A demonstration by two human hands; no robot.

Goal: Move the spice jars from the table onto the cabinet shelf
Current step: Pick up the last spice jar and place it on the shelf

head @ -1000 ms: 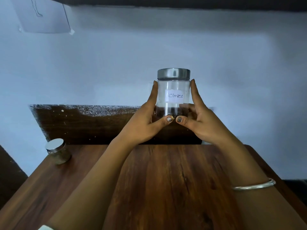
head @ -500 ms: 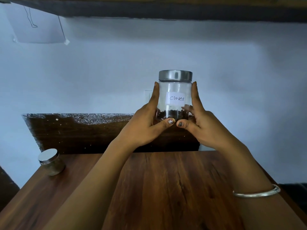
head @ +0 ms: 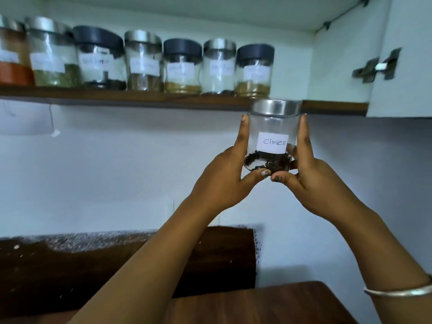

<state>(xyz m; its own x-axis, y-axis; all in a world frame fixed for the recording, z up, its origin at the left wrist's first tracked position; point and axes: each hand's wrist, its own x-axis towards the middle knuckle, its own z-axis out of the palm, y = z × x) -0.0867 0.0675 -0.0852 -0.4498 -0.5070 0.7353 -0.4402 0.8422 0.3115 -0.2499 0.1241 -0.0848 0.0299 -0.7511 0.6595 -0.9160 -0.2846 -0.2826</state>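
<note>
A clear glass cloves jar (head: 272,134) with a silver lid, a white "Cloves" label and dark cloves at its bottom is held upright in the air. My left hand (head: 224,178) clasps its left side and my right hand (head: 313,174) its right side, thumbs under the base. Its lid overlaps the front edge of the dark wooden cabinet shelf (head: 145,100), to the right of a row of several labelled spice jars (head: 182,66) standing on that shelf.
The open white cabinet door (head: 406,57) with its metal hinge (head: 376,67) stands at the right of the shelf. Shelf space right of the last jar is bare. Below are the wooden table (head: 268,305) and a dark backboard (head: 117,260) against the wall.
Both hands have lifted the cloves jar up and to the right, from above the table to the shelf's edge. The view tilted up, so the shelf jars show and the small jar on the table left view.
</note>
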